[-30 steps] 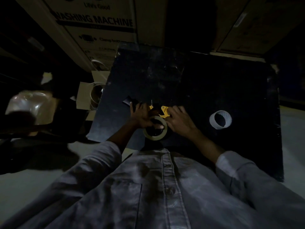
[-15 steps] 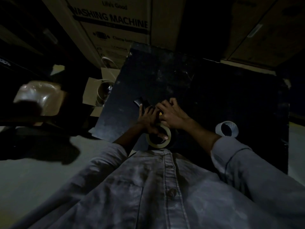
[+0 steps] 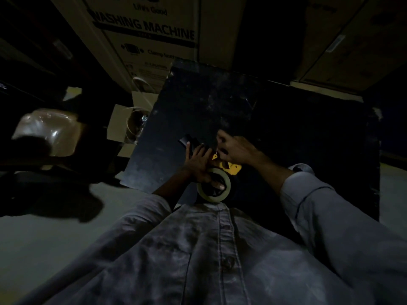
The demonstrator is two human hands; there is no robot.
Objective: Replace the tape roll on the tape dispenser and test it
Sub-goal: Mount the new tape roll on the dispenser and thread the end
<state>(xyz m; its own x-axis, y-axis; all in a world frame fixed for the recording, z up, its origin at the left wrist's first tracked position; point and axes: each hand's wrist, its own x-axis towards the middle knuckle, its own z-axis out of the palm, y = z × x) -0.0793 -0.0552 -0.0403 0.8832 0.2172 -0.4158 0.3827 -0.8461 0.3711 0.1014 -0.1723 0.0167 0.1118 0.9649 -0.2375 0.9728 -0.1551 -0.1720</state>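
now, line by line:
tape dispenser (image 3: pixel 226 167): lies on the dark table (image 3: pixel 286 133) right in front of your chest, its yellow plate showing between your two hands and its dark handle pointing away to the left
tape roll (image 3: pixel 214 187): pale ring already seated on the dispenser at its near end, close to the table edge
left hand (image 3: pixel 199 162): you have it closed over the dispenser body, thumb pressed across the face of the roll
right hand (image 3: pixel 236 148): fingers pinched together just above the yellow plate; it looks as if you hold the loose tape end, though the strip is too faint to make out
how it handles: roll is likely light and stiff at the core, the free end thin, limp and sticky, so grip it by the edges at the tip; take the dispenser by its handle and mind the toothed cutter near the plate
around you: cardboard boxes (image 3: pixel 143 31) stand behind the table, an open carton (image 3: pixel 132 126) sits off its left edge
in the way: nothing lies between your hands; dim light is your main trouble
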